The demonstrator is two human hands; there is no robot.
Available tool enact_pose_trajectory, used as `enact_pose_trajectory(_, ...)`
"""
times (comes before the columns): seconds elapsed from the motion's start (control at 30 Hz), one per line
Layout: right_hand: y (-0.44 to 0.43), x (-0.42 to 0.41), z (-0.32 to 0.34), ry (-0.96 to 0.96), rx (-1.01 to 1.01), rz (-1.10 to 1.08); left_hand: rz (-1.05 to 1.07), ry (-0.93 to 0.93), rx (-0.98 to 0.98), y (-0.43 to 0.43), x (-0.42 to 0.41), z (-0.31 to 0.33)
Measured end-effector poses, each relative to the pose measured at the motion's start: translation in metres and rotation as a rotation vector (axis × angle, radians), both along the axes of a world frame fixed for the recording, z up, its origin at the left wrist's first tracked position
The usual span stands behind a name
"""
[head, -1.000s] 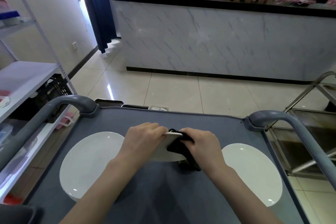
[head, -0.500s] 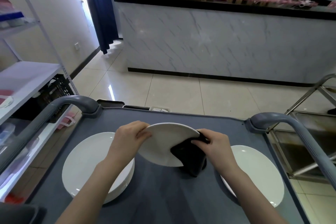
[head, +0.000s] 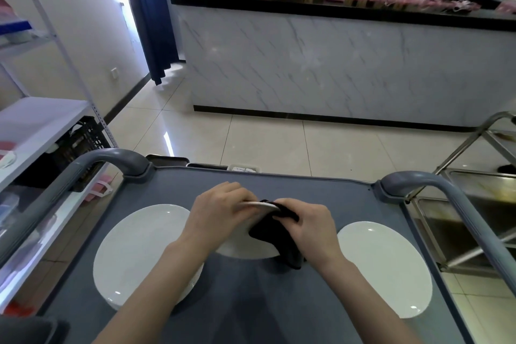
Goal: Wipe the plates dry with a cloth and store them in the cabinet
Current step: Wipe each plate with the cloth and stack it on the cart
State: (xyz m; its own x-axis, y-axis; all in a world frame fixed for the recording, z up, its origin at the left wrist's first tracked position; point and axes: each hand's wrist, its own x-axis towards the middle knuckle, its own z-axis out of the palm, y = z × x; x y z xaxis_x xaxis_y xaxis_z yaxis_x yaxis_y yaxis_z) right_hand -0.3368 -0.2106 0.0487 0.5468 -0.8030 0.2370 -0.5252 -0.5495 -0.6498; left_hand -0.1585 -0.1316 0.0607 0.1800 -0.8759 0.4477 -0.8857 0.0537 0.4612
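Above the middle of a grey cart top (head: 251, 301), my left hand (head: 220, 213) grips the far rim of a white plate (head: 240, 246) tilted so its underside faces me. My right hand (head: 310, 227) holds a black cloth (head: 279, 234) wrapped over the plate's right edge. A stack of white plates (head: 139, 254) lies on the cart at the left. A single white plate (head: 382, 268) lies at the right.
Grey cart handles rise at the left (head: 92, 167) and right (head: 435, 193). A white shelf rack (head: 36, 120) stands on the left, a steel trolley (head: 474, 220) on the right. A marble-fronted bar counter (head: 335, 70) crosses the tiled floor ahead.
The held plate has tipped from face-up towards me to its underside showing. My right hand has slid the cloth up onto the plate's top right rim.
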Motion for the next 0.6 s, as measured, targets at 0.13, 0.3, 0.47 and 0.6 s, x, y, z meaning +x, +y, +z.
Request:
enact_pose_trajectory(0.13, -0.008, -0.021, -0.009, -0.231, 0.194, -0.048, 0.101, 0.343, 0.153, 0.017, 0.033, -0.021)
enact_pose_trajectory(0.3, -0.018, -0.027, -0.011, -0.172, 0.272, -0.039, 0.144, 0.320, 0.078, 0.017, 0.029, -0.023)
enact_pose_trajectory(0.47, -0.017, -0.017, -0.006, 0.004, 0.170, -0.021, 0.016, -0.078, -0.080, 0.006, 0.004, 0.000)
enact_pose_trajectory(0.6, -0.003, -0.001, -0.003, 0.091, -0.008, -0.004, -0.059, -0.188, -0.097, -0.006, -0.021, 0.006)
